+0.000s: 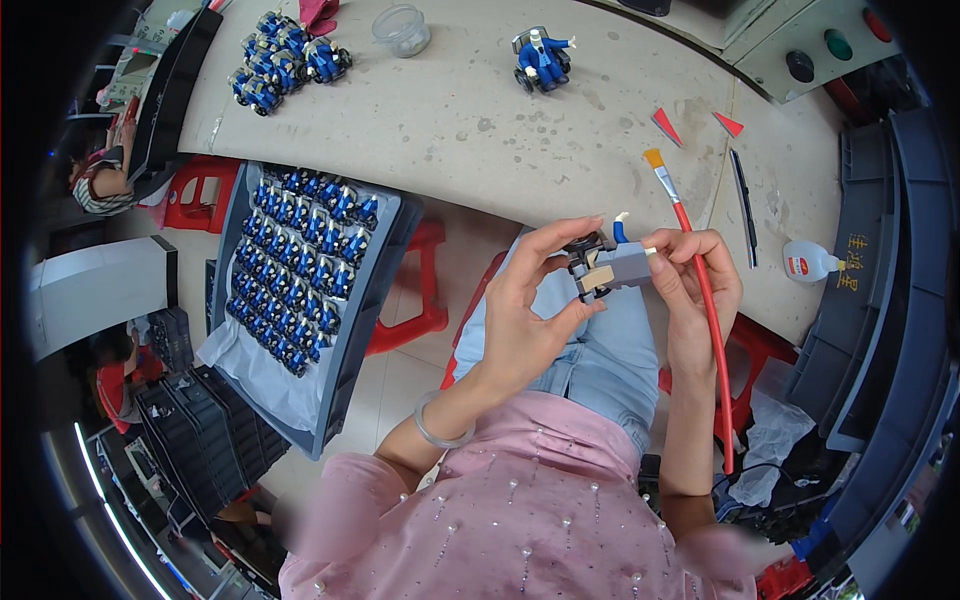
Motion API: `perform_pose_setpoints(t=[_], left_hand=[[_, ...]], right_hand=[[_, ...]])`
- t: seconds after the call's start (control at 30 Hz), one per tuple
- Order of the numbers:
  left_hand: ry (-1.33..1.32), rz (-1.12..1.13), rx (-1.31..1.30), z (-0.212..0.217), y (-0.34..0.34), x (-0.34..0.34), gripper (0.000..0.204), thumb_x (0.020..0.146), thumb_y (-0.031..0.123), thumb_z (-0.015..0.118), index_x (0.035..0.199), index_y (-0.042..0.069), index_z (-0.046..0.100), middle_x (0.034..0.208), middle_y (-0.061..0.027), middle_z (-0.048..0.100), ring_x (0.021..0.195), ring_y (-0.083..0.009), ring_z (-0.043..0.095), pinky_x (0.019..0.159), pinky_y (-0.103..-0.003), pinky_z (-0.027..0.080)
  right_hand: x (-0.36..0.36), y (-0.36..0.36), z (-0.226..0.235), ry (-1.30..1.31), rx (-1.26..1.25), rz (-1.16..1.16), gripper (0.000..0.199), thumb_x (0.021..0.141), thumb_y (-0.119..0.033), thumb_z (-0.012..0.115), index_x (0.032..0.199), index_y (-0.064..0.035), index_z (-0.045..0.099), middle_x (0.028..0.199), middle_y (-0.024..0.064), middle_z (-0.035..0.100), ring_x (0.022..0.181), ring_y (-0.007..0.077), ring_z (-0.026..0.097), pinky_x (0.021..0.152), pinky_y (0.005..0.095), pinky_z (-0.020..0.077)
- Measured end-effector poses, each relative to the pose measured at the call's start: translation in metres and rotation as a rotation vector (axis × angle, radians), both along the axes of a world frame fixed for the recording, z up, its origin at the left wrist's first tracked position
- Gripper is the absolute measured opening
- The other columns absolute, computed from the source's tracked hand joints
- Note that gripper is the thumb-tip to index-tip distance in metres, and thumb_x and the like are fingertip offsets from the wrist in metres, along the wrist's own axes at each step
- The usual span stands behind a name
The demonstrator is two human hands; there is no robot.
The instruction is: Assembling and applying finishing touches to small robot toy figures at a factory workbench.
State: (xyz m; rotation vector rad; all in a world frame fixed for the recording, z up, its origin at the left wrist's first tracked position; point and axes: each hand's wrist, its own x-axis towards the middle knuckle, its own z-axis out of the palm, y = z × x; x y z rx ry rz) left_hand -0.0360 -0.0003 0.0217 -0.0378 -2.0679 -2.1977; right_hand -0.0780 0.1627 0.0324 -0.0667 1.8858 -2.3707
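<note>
Over my lap, both hands hold a small toy figure in a wheelchair (622, 268), its grey back turned up and a blue arm sticking out. My left hand (530, 300) grips the wheel end between thumb and fingers. At the opposite end, my right hand (695, 285) pinches the figure with thumb and fingertips. A red-handled paintbrush (712, 310) with yellowish bristles is also held in the right hand, slanting across it, bristles toward the table. On the table beyond stands a similar blue wheelchair figure (543, 62).
Left of me, a grey crate (385, 245) holds rows of blue figures. More figures (285, 62) cluster on the worktable (450, 130) beside a clear round tub (402, 32). To the right lie red triangular pieces (667, 128), a black pen (743, 205) and a white bottle (808, 262). Red stools stand below.
</note>
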Motion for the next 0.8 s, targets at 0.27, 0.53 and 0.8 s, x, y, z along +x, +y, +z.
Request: perform_pose_setpoints(t=[0.27, 0.53, 0.8], left_hand=[[0.140, 0.093, -0.233, -0.007, -0.001, 0.001, 0.063, 0.066, -0.015, 0.070, 0.123, -0.002, 0.048, 0.124, -0.0164, 0.057, 0.117, -0.0264, 0.055, 0.097, -0.037, 0.046], [0.461, 0.209, -0.466, -0.009, -0.003, -0.001, 0.053, 0.068, -0.019, 0.061, 0.117, 0.000, 0.055, 0.111, -0.0150, 0.066, 0.110, -0.0341, 0.058, 0.089, -0.037, 0.051], [0.495, 0.194, -0.484, -0.014, -0.007, -0.001, 0.060, 0.069, -0.018, 0.064, 0.124, 0.001, 0.045, 0.110, -0.0176, 0.065, 0.112, -0.0371, 0.057, 0.092, -0.039, 0.049]], right_hand=[[0.000, -0.002, 0.001, 0.007, -0.001, 0.015, 0.014, 0.085, 0.007, 0.061, 0.088, -0.0026, 0.052, 0.096, 0.0144, 0.065, 0.089, 0.0130, 0.060, 0.079, 0.0255, 0.0475], [0.001, -0.004, 0.000, 0.054, 0.026, 0.035, 0.015, 0.084, 0.009, 0.060, 0.089, -0.0019, 0.052, 0.096, 0.0158, 0.065, 0.090, 0.0140, 0.060, 0.080, 0.0267, 0.0483], [0.001, -0.006, -0.001, 0.053, 0.025, 0.035, 0.015, 0.084, 0.010, 0.060, 0.089, -0.0018, 0.053, 0.096, 0.0158, 0.065, 0.091, 0.0154, 0.061, 0.079, 0.0265, 0.0490]])
